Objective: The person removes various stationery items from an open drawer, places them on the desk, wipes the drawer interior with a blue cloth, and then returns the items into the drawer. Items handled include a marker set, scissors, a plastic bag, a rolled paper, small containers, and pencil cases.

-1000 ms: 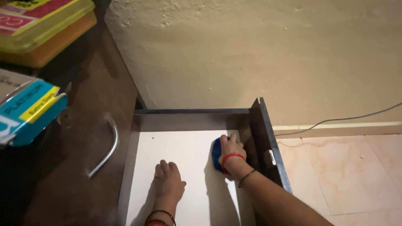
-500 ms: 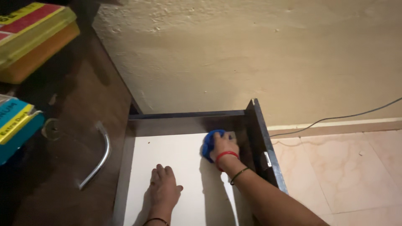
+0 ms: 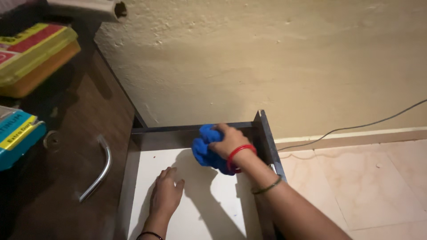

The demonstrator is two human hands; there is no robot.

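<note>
A dark wooden drawer [image 3: 262,133] stands pulled out, with a white bottom panel [image 3: 200,195]. My right hand [image 3: 229,141] grips a crumpled blue cloth [image 3: 205,151] and holds it up near the drawer's back right corner, by the back wall. A red bangle and a thin dark one ring that wrist. My left hand [image 3: 165,194] rests flat on the white bottom panel, fingers spread, holding nothing.
A dark cabinet front with a curved metal handle [image 3: 98,171] lies to the left. Yellow and orange boxes [image 3: 31,53] and a teal box [image 3: 15,133] sit further left. A beige wall rises behind; a tiled floor [image 3: 356,178] and a thin cable [image 3: 356,126] lie to the right.
My right hand has lifted the blue cloth off the drawer bottom and moved it toward the back wall. My left hand stayed on the panel. The view shifted slightly.
</note>
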